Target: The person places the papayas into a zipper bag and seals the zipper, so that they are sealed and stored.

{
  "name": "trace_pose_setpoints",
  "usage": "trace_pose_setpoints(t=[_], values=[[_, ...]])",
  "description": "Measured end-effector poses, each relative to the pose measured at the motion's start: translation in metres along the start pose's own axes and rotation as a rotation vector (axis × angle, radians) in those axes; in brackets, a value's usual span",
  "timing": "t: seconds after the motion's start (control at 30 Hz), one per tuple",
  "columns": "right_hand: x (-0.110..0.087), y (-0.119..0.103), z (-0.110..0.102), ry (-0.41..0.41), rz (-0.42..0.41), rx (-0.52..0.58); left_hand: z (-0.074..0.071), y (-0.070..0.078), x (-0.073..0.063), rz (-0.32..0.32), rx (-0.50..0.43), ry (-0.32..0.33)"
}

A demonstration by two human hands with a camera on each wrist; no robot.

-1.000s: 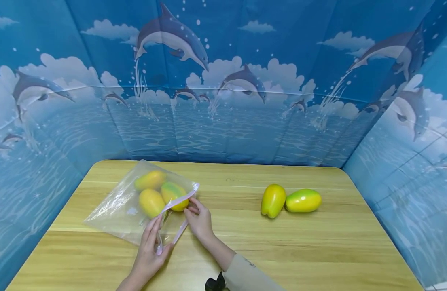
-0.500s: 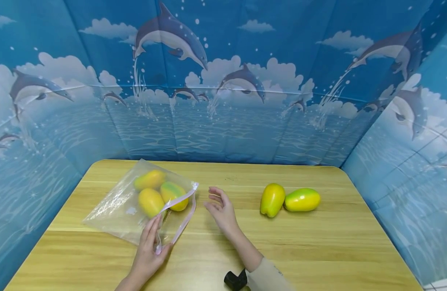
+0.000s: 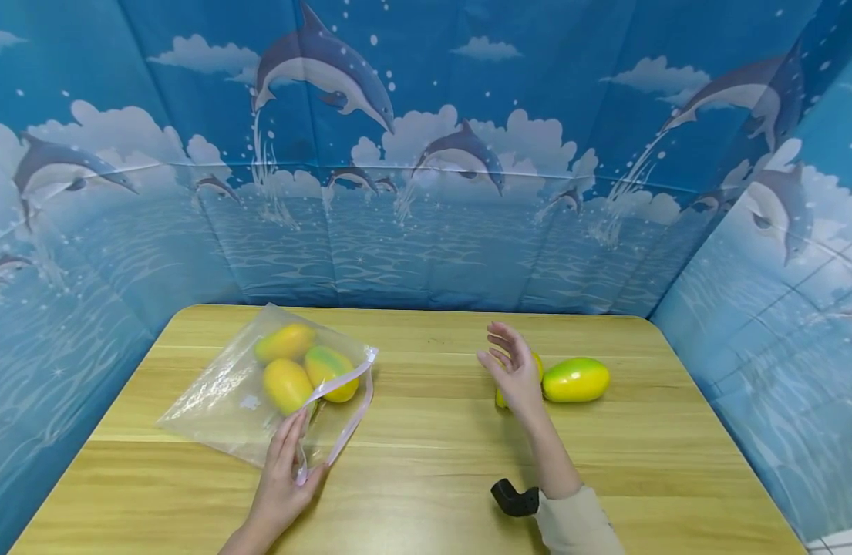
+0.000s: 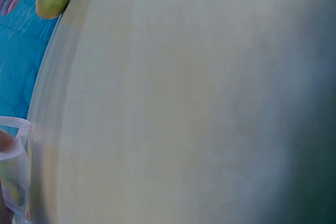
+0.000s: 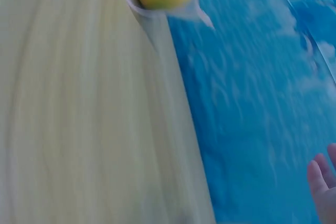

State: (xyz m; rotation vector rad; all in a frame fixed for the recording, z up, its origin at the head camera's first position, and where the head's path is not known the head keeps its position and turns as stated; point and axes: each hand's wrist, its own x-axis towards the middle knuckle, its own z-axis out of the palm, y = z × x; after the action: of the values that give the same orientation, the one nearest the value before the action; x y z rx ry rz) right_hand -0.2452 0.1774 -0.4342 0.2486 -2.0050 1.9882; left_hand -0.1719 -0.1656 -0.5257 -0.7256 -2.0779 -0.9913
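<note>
A clear zip bag (image 3: 210, 408) with a pale pink zip edge lies at the left of the table in the head view. Three mangoes (image 3: 287, 385) are inside it. My left hand (image 3: 280, 486) pinches the near corner of the bag's mouth between thumb and fingers, and the mouth gapes. Over at the right, my right hand (image 3: 519, 378) is above a yellow-green mango (image 3: 500, 398) and partly hides it; the fingers are loosely bent with nothing in them. A second loose mango (image 3: 576, 380) lies just right of that one. The right wrist view catches my right hand's fingertips (image 5: 317, 174).
The wooden table (image 3: 412, 493) has its far edge against a blue dolphin-print curtain (image 3: 426, 254). Another stretch of curtain stands along the right side. A black device (image 3: 514, 499) sits at my right wrist by the sleeve (image 3: 578, 524).
My right hand has let go of the bag's edge and moved right, over the left one of the two loose mangoes. My left hand and the bagged mangoes have stayed in place.
</note>
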Motion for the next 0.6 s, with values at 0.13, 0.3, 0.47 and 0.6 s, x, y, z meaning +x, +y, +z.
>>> trace_pose_setpoints(t=[0.13,0.3,0.47,0.6], values=[[0.004,-0.001,-0.029,0.062,0.014,-0.075,-0.001,0.000,0.000,-0.002,0.007,-0.006],[0.005,0.001,-0.067,0.124,0.035,-0.208,-0.003,0.000,0.000,-0.004,-0.005,-0.016],[0.005,0.008,-0.104,0.154,-0.010,-0.344,-0.004,0.000,0.001,-0.002,-0.016,-0.021],[0.005,0.013,-0.130,0.117,-0.046,-0.430,-0.005,0.000,0.001,-0.001,-0.001,-0.018]])
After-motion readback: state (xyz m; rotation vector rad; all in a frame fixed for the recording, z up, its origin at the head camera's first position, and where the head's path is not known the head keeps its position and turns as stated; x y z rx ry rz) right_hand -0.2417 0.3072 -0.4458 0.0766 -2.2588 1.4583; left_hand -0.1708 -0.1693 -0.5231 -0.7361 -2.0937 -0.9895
